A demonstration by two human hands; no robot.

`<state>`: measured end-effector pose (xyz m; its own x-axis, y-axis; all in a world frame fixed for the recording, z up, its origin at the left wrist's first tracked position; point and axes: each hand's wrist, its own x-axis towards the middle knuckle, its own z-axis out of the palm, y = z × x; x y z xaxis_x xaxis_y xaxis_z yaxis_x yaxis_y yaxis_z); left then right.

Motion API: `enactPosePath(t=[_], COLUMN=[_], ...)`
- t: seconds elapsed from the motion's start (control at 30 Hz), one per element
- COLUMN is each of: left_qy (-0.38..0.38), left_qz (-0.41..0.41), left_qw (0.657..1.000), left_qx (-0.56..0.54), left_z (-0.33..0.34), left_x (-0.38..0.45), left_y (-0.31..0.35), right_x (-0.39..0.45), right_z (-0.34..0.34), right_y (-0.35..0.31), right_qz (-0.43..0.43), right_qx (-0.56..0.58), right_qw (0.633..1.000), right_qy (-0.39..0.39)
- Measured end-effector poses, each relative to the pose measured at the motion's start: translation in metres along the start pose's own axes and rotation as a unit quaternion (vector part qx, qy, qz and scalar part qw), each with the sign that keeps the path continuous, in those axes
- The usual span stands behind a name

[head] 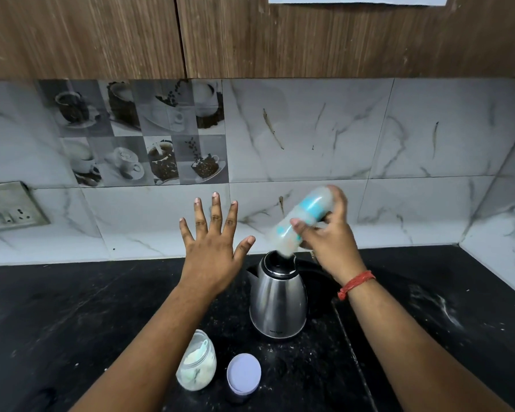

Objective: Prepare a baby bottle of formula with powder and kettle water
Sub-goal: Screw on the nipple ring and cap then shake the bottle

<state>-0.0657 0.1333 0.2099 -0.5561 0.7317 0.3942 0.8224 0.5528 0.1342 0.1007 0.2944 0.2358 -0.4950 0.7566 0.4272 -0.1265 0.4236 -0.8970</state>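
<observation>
Right hand wraps blurred baby bottle, tilted above kettle; left hand raised, 5 fingers spread, holding nothing; powder jar and lid nearer on black counter.

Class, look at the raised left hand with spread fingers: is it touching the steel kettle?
Apart. In the head view the left hand hangs open in the air, up and left of the kettle, with black counter showing plainly between them.
</observation>
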Motion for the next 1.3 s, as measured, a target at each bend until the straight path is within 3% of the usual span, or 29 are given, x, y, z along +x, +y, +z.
enactPosePath(t=[0.07,0.17,0.27,0.37,0.47,0.57,0.67,0.77,0.9,1.0,1.1,1.2,1.3], left_qy=[-0.001,-0.003,-0.002,-0.002,0.001,-0.001,-0.003,0.006,0.001,0.002,0.001,-0.001,0.000], left_qz=[0.004,-0.002,0.007,0.001,0.006,0.000,0.002,0.001,0.006,-0.001,0.009,0.003,0.012], left_qw=[1.000,1.000,1.000,1.000,1.000,1.000,1.000,1.000,1.000,1.000,1.000,1.000,1.000], left_qx=[0.005,0.002,0.005,0.001,-0.002,0.003,0.009,-0.002,0.009,-0.001,0.008,0.007,0.015], left_z=[-0.001,0.000,-0.001,-0.001,-0.001,-0.001,-0.001,0.000,-0.001,-0.002,0.000,0.000,-0.002], left_x=[-0.001,-0.001,-0.004,-0.004,-0.006,-0.005,-0.005,-0.003,-0.003,-0.001,-0.003,-0.002,-0.002], left_y=[0.000,0.001,0.001,0.000,0.000,-0.001,-0.001,-0.002,-0.001,0.000,0.001,0.001,0.000], right_x=[-0.003,-0.001,-0.002,0.001,0.001,0.001,-0.001,-0.002,-0.001,-0.001,-0.002,-0.003,-0.002], right_z=[0.001,0.000,0.001,-0.004,-0.002,-0.006,-0.004,-0.005,-0.002,-0.003,0.000,-0.001,-0.002], right_y=[0.000,0.000,-0.005,-0.002,-0.006,-0.002,-0.002,0.003,0.000,0.002,-0.001,0.004,0.001], right_qz=[-0.015,0.000,-0.020,-0.015,0.017,0.024,0.031,0.028,0.025,0.016,0.020,0.019,0.017], right_qx=[-0.066,0.023,-0.045,0.073,0.027,0.097,0.029,0.084,0.011,0.108,0.030,0.079,0.016], right_qw=[0.997,0.999,0.999,0.991,0.999,0.992,0.999,0.994,0.999,0.990,0.999,0.995,1.000], right_qy=[-0.032,0.048,-0.006,0.110,0.020,0.073,-0.002,0.067,-0.021,0.084,-0.004,0.063,-0.002])
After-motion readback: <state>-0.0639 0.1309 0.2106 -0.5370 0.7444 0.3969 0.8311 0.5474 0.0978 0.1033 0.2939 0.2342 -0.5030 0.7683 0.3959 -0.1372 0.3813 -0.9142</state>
